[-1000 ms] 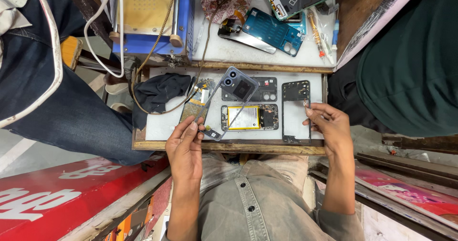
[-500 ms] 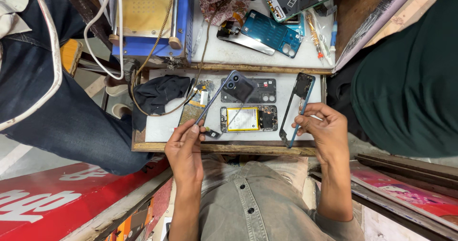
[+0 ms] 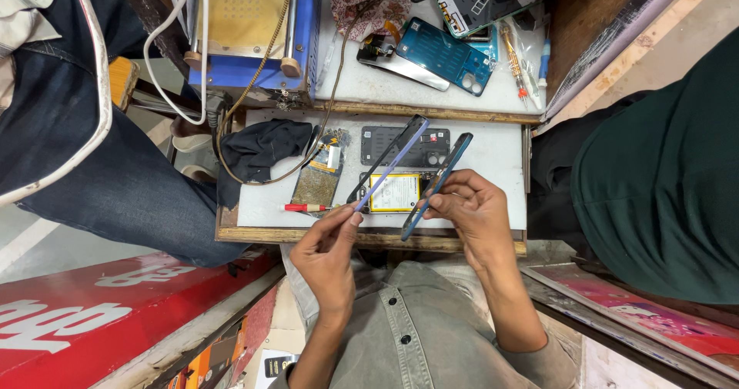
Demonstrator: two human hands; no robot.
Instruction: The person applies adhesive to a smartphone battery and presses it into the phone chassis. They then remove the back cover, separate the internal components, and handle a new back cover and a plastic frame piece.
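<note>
Left hand (image 3: 327, 254) pinched the back cover (image 3: 392, 162), right hand (image 3: 471, 208) gripped the phone frame (image 3: 437, 185) — edge-on, either could slip onto the opened phone (image 3: 396, 193).

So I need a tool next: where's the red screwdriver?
In the head view the red screwdriver lies on the white work board, left of centre, just ahead of the left hand and beside the loose circuit board.

Left hand (image 3: 327, 254) pinches the purple back cover (image 3: 391, 164), held edge-on. Right hand (image 3: 471, 208) holds the blue phone frame (image 3: 437, 185), also edge-on. Both hover above the opened phone (image 3: 396, 191) on the white worktop (image 3: 493, 181).
</note>
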